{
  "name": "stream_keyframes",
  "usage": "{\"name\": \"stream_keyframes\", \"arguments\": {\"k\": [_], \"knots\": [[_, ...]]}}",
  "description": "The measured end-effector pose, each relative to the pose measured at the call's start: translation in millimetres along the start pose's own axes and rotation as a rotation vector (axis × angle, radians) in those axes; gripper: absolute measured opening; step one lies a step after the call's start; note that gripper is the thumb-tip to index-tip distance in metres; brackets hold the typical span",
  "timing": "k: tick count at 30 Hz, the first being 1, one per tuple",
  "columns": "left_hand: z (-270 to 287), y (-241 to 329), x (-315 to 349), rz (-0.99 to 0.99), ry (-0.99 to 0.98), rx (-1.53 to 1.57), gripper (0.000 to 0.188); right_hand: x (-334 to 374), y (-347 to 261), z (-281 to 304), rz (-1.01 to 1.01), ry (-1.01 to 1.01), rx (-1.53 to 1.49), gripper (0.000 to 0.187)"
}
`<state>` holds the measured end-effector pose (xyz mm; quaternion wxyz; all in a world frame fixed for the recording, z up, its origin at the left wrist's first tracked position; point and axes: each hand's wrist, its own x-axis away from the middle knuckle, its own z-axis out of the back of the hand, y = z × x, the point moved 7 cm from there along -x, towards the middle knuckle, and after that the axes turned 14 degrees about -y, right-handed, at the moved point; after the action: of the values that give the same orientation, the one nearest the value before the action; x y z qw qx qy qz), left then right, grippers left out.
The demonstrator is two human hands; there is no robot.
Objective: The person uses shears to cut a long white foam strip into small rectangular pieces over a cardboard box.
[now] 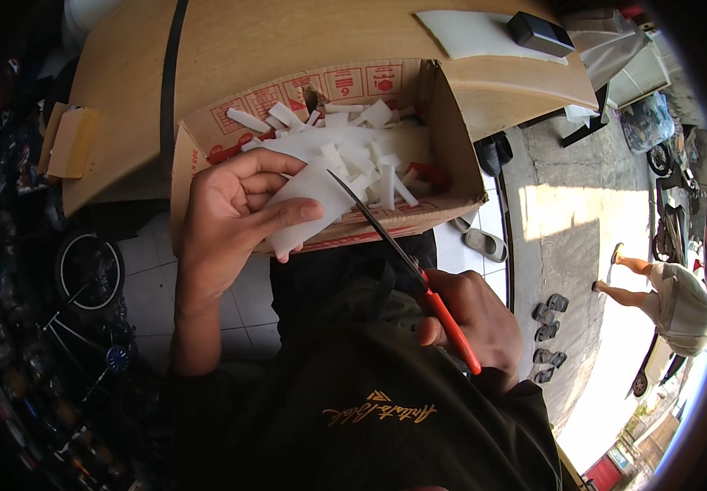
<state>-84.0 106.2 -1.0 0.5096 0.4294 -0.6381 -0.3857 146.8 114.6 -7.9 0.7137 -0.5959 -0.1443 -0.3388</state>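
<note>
Presently, items as seen from head cam:

1. Left hand (226, 217): closed on a white foam sheet (312, 204), thumb across the near face, fingers curled over the top edge. Sheet is tilted, held over the near edge of the box, w/ its upper end above the box contents.

2. Right hand (472, 323): wrapped around the handles of red-handled scissors (402, 258). Blades are dark and point up-left; tip meets the right edge of the foam sheet. Can't tell how far apart the blades stand.

3. Cardboard box (455, 139): open-topped, brown w/ red print, sits at the lap, btwn the person and the table. Holds a heap of white foam strips (361, 155), cut pcs lying at all angles, some standing on end. A few red bits show among them at left and right.

4. Wooden table (288, 37): curved top, just behind the box. On it, far right: a white foam slab (472, 33) w/ a small black block (540, 33) resting on top.

5. Floor: white tiles at left and under the box. Pale slipper (484, 243) near the box's right corner.

6. Bicycle wheel (87, 270): at left, in shadow.

7. Another person (668, 299): at right, outside on sunlit pavement, well apart.
</note>
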Motion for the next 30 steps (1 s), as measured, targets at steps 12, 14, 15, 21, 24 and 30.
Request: {"name": "stream_keyframes", "arguments": {"k": [12, 14, 15, 21, 24, 30], "knots": [[-4.4, 1.0, -3.8, -0.027, 0.021, -0.006, 0.043, -6.6, -12.9, 2.9, 0.002, -0.007, -0.016, 0.064], [-3.5, -1.0, -4.0, -0.011, 0.012, -0.010, 0.042, -6.6, -14.4, 3.9, 0.020, 0.021, -0.021, 0.060], [-3.1, -1.6, -4.2, -0.002, 0.006, -0.011, 0.041, -6.1, -14.9, 4.5, 0.015, 0.037, 0.000, 0.059], [-2.5, -1.9, -4.0, -0.004, 0.013, -0.023, 0.039, 1.6, -21.7, 8.8, 0.049, 0.197, 0.078, 0.051], [-2.2, -0.8, -3.0, 0.013, 0.011, -0.012, 0.039, -4.3, -14.1, 6.7, -0.036, 0.102, 0.011, 0.047], [-4.7, 5.0, 2.1, -0.032, -0.058, 0.023, 0.039, -2.8, -4.2, 5.4, -0.055, 0.149, -0.074, 0.026]]}}
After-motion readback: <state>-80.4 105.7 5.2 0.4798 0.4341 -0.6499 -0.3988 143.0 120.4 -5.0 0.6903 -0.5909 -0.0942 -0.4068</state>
